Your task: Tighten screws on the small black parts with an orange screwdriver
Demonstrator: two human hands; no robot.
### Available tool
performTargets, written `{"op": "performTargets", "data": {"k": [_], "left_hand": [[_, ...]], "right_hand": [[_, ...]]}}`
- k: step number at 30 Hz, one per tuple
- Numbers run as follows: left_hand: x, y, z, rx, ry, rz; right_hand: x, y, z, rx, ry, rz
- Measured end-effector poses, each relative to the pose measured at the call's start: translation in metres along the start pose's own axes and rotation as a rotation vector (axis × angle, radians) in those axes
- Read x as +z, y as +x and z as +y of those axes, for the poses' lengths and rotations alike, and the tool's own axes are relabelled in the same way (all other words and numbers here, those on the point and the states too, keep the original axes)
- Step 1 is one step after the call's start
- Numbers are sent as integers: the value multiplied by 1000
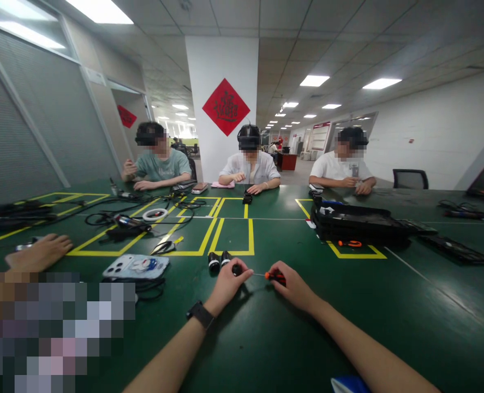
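My left hand (228, 281), with a dark watch on its wrist, pinches a small black piece (237, 270) and has its fingertips at the tip end of a thin metal shaft. That shaft belongs to a screwdriver (269, 276) with an orange and black handle, which my right hand (291, 285) grips from the right. Just beyond my left hand, two black cylindrical objects (214, 263) stand side by side on the green table (242, 349). The exact contact between the shaft and the black piece is too small to make out.
A phone (137, 266) lies left over black cables. Another person's hand (45, 252) rests at the far left. Black trays (360, 221) and orange-handled pliers (349, 243) lie at right. Cables and a white ring (155, 214) lie farther left. Three people sit opposite.
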State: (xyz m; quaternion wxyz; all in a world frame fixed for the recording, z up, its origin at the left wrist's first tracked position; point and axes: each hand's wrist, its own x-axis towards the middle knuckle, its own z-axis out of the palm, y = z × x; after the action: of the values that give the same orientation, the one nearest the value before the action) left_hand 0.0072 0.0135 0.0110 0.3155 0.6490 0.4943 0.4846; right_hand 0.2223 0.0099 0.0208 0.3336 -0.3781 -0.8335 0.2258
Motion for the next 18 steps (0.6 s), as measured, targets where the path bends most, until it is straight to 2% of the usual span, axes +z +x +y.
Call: {"op": "performTargets", "data": {"k": [5,11,18], "left_hand": [[-1,0,1,3,18,-4],[-3,0,3,-21,-23,-3],[-2,1,2,-35,-54,21]], "right_hand": [[0,2,3,24,-121,89],[-3,2,1,-29,-95,54],[-1,3,1,4,-94,33]]}}
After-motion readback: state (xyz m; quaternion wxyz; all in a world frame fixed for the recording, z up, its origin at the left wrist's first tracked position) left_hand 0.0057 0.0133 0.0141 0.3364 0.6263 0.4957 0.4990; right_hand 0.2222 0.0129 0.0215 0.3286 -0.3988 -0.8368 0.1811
